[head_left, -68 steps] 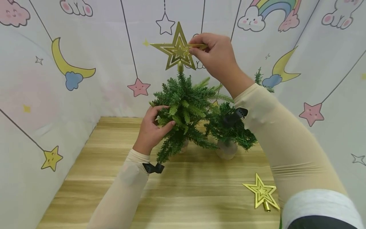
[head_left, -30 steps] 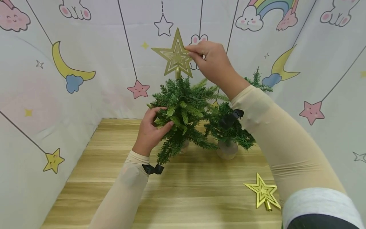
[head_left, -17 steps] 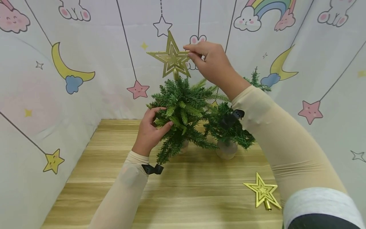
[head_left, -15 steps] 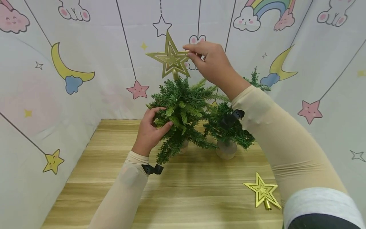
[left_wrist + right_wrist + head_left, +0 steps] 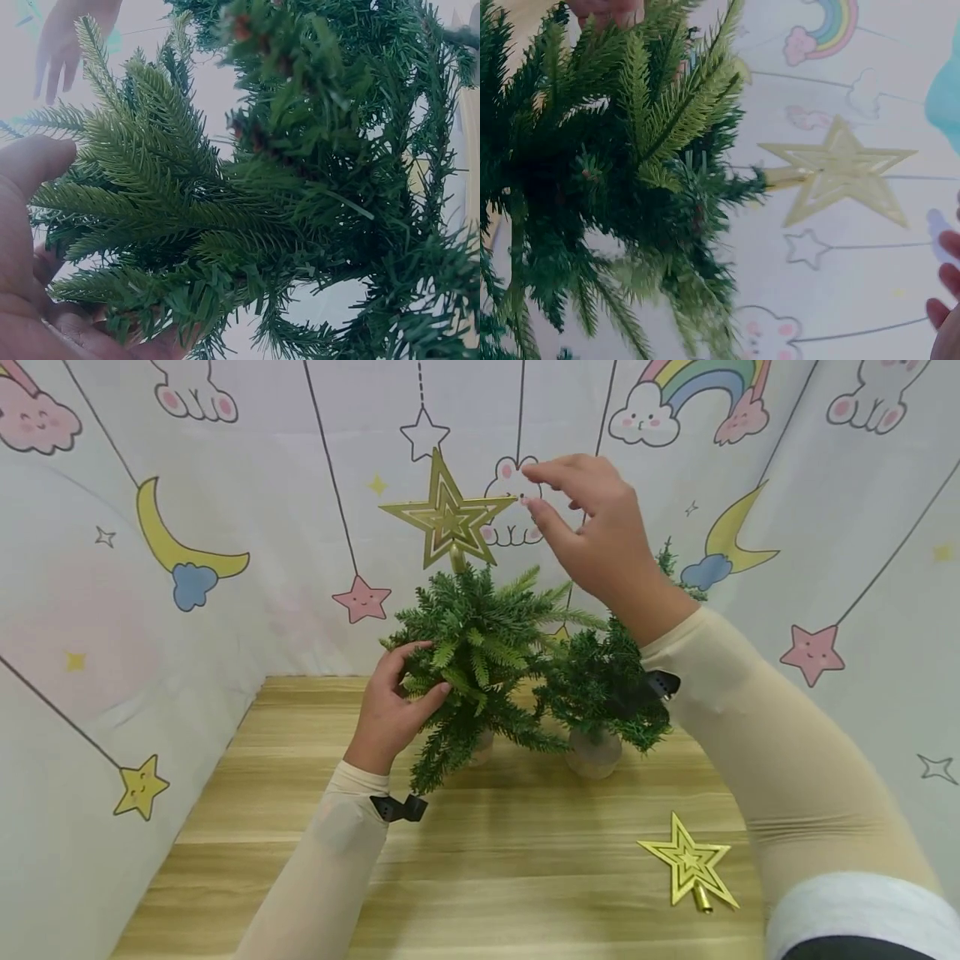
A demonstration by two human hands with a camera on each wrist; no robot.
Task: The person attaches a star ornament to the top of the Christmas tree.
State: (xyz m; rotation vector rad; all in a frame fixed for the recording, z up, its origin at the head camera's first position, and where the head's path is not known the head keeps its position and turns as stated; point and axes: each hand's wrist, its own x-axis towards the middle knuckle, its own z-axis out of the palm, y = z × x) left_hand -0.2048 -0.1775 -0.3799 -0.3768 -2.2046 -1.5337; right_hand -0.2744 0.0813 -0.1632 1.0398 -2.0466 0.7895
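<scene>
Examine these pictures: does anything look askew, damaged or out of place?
Yes, slightly: in the head view, the gold star atop the left-hand tree leans toward the picture's left instead of pointing straight up. I see no damage or spills.

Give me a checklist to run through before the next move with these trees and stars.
1. Mounted star on top of the left-hand tree in the head view: ok, its stem meets the treetop.
2. Mounted star firmly seated: cannot tell, the pictures don't show how tightly it grips.
3. Right hand clear of the mounted star: ok, the right wrist view shows a gap between fingers and star.
4. Left hand off the branches: not ok, it holds them at the side.
5. Spare star within view: ok, it lies on the table.
6. Right-hand tree topped: not ok, no star shows on its tip.
</scene>
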